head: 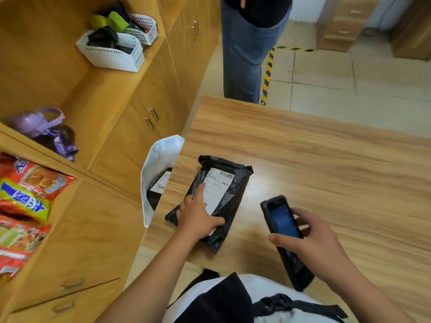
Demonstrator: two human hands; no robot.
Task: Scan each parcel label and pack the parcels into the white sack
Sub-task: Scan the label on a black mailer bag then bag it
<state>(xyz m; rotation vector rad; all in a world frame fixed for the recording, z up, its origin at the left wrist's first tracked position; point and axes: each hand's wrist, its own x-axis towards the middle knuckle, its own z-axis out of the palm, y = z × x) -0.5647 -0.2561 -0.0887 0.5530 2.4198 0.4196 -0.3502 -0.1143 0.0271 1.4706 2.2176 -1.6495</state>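
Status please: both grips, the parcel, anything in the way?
Left grip flat on black parcel. Right grip holds scanner. White sack open beside table, another parcel inside. Nothing blocks sack.

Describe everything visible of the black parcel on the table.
The black parcel is a wrinkled plastic mailer, lying flat and slantwise on the wooden table near its left edge, beside the white sack. A white label with barcodes faces up. The left hand presses on it, forefinger on the label. The right hand's scanner is apart.

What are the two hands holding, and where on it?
The right hand grips the handheld scanner round its middle. The left hand only presses the black parcel flat, forefinger on its label.
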